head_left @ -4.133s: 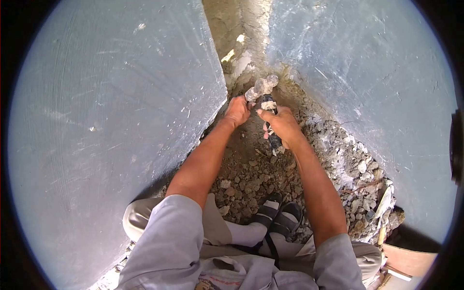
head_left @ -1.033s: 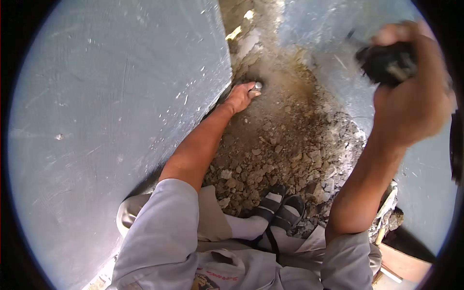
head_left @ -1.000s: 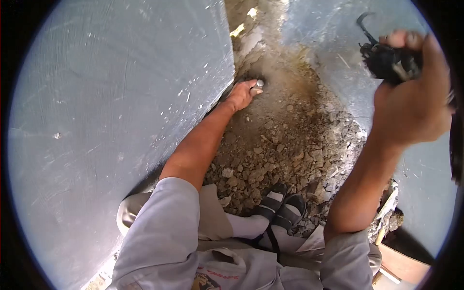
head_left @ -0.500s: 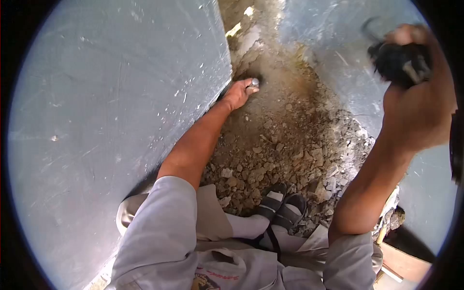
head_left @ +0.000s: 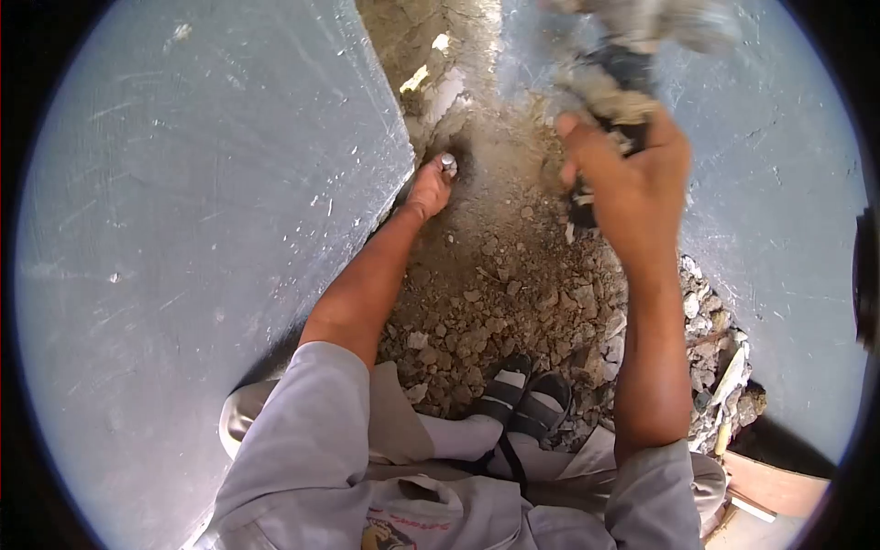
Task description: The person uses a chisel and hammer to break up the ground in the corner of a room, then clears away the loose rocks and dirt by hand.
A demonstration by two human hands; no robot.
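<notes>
My left hand (head_left: 429, 186) is closed around a chisel (head_left: 448, 161); only its round metal end shows above the fist. The chisel's lower part is hidden by my hand, beside the edge of the left grey panel. My right hand (head_left: 632, 174) is raised at the upper right, wrapped round the dark handle of a hammer (head_left: 627, 66). Its wide, dusty head is smeared by motion near the top edge. The hammer is apart from the chisel, up and to its right.
Broken rubble (head_left: 495, 312) covers the ground between my arms and feet. A large grey panel (head_left: 202, 202) stands on the left, another grey surface (head_left: 770, 183) on the right. My sandalled feet (head_left: 522, 399) rest at the rubble's near edge.
My right hand has swung left with the hammer, from the far right towards the middle. My left hand keeps its hold on the chisel; the view has shifted slightly.
</notes>
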